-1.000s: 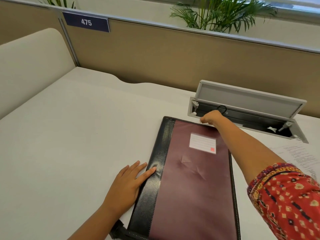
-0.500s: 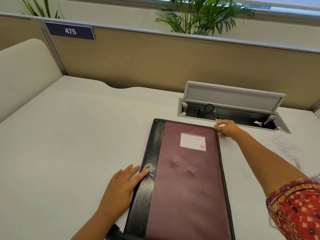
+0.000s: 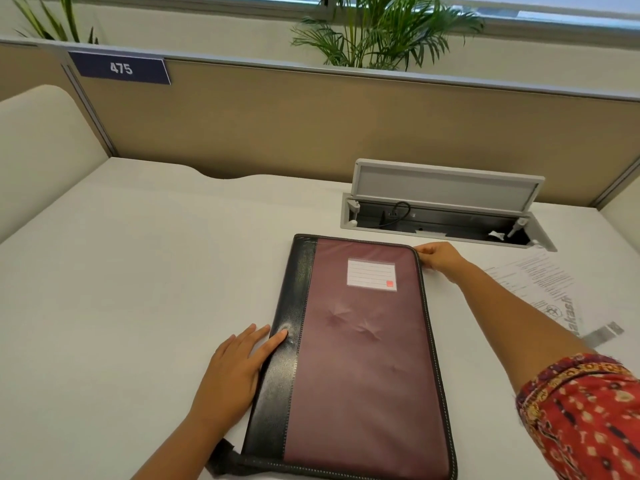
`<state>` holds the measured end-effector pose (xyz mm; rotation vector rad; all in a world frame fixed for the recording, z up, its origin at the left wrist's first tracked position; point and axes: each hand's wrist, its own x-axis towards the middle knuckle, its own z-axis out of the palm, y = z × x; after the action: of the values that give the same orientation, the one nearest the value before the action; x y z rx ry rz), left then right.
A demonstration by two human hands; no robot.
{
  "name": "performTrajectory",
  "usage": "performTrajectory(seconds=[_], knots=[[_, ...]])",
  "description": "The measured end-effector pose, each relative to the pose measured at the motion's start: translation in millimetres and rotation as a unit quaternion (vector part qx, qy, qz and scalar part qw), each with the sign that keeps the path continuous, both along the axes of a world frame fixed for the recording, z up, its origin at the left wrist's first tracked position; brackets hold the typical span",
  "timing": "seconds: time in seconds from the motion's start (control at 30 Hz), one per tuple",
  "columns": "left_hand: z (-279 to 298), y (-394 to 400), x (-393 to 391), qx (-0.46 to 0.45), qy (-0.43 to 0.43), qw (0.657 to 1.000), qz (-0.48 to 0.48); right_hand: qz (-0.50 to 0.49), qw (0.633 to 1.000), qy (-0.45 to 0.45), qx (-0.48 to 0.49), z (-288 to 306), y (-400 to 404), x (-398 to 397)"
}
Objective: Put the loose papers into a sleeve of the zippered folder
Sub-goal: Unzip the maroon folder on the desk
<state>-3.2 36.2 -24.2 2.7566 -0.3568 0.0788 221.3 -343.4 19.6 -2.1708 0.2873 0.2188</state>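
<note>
My left hand (image 3: 239,368) lies flat, palm down, fingers straight and close together, fingertips (image 3: 277,339) pressing the near-left edge of what lies before me. My right arm reaches forward, red patterned sleeve (image 3: 588,417) at the upper arm; my right hand (image 3: 438,256) curls, fingers pinching at the far right corner

A closed zippered folder (image 3: 367,344), maroon with a black spine, lies flat on the white bench (image 3: 138,289). The left hand (image 3: 239,368) rests flat with straight fingers on the spine, while the right hand (image 3: 438,259) pinches the folder's far right corner at the zip edge. Loose papers (image 3: 547,285) lie to the right, beside an open cable hatch (image 3: 446,209).
</note>
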Motion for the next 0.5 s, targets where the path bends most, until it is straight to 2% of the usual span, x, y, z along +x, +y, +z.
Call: performTrajectory(seconds=[0.27,0.5], knots=[[2,-1,0,0.007,-0.003,1.000,0.000,-0.079,0.994,-0.051,-0.048,-18,-5,-18],[3,-2,-2,0.003,-0.011,1.000,0.000,-0.066,0.995,-0.072,-0.032,-26,-14,-67]])
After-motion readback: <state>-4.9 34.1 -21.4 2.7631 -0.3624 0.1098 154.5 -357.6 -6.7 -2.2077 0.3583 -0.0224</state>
